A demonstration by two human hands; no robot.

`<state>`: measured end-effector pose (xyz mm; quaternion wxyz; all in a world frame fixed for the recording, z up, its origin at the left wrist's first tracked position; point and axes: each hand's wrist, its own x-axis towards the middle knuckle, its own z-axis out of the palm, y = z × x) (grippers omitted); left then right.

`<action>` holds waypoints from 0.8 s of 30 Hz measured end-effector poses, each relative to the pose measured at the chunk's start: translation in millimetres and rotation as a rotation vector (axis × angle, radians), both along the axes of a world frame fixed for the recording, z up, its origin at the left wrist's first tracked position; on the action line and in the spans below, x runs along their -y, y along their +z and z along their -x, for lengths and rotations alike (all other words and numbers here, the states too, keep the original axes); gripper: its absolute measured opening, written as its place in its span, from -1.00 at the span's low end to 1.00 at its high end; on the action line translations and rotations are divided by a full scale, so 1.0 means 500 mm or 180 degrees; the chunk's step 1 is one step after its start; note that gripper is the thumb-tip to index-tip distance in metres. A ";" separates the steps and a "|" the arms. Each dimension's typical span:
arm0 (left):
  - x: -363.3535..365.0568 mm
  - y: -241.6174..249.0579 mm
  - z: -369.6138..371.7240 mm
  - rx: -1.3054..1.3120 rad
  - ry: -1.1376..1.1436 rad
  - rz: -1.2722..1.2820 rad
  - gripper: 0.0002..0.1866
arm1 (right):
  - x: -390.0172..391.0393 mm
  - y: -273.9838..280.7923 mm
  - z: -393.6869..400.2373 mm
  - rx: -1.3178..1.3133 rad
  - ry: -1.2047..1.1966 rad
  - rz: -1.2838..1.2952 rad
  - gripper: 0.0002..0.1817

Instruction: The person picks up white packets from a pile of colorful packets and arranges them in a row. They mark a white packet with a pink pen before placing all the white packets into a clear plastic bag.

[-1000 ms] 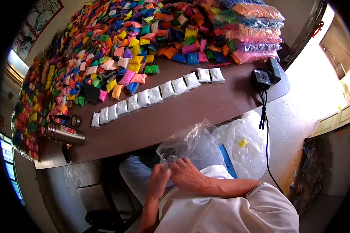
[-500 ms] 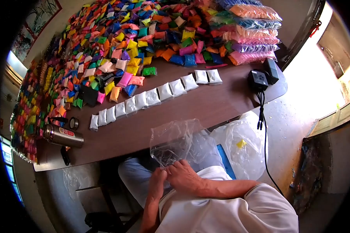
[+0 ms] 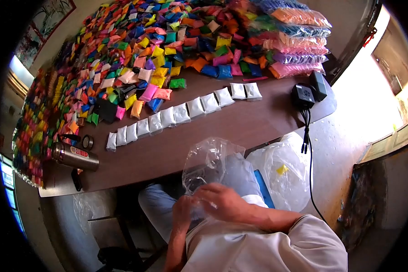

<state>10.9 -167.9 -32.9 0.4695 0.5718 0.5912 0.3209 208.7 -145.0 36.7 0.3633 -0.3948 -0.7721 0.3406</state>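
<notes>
Over my lap, a clear plastic bag (image 3: 208, 158) spreads out toward the table edge, with no contents visible in it. My left hand (image 3: 183, 211) is closed on the bag's near edge. Close beside it, my right hand (image 3: 220, 201) also has its fingers bent round the plastic, somewhat blurred by motion. Beyond the bag, a slanting row of several small white packets (image 3: 167, 117) lies on the brown table (image 3: 177, 145).
Small colourful packets (image 3: 140, 59) are heaped over the table's far and left parts. Larger filled bags (image 3: 299, 43) are stacked at the back right. A steel flask (image 3: 75, 155) lies at left. A black device with cables (image 3: 303, 96) sits at right, above a big clear bag (image 3: 283, 181).
My right hand has shifted slightly right, and its fingers have moved on the plastic. The clear bag has changed shape, its upper part now rounder and further right.
</notes>
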 end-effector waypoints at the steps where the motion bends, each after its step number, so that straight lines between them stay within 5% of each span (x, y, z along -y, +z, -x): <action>1: -0.001 -0.001 -0.002 0.0002 0.0008 -0.0001 -0.58 | -0.005 0.019 -0.018 -0.0508 -0.0211 0.0166 -0.72; 4: 0.004 -0.018 -0.001 0.0490 0.0274 -0.0042 -0.57 | -0.033 0.056 -0.079 -0.0604 -0.0988 -0.0094 -0.67; 6: 0.008 -0.036 0.009 0.0741 0.0368 0.0044 -0.55 | -0.079 0.055 -0.125 -0.0351 -0.1614 -0.1024 -0.74; 8: 0.009 -0.030 0.007 0.0795 0.0477 0.0206 -0.53 | -0.111 0.051 -0.164 -0.0341 -0.1966 -0.0735 -0.80; 17: 0.010 -0.019 0.010 0.0774 0.0524 0.0503 -0.46 | -0.195 0.009 -0.226 -0.0484 -0.1346 0.0647 -0.61; 19: 0.011 -0.021 0.013 0.0813 0.0480 0.0535 -0.46 | -0.201 0.010 -0.222 -0.0559 -0.0945 0.1101 -0.41; 24: 0.008 -0.012 0.016 0.0843 0.0424 0.0485 -0.48 | -0.212 -0.021 -0.214 -0.0539 -0.0703 0.1331 -0.36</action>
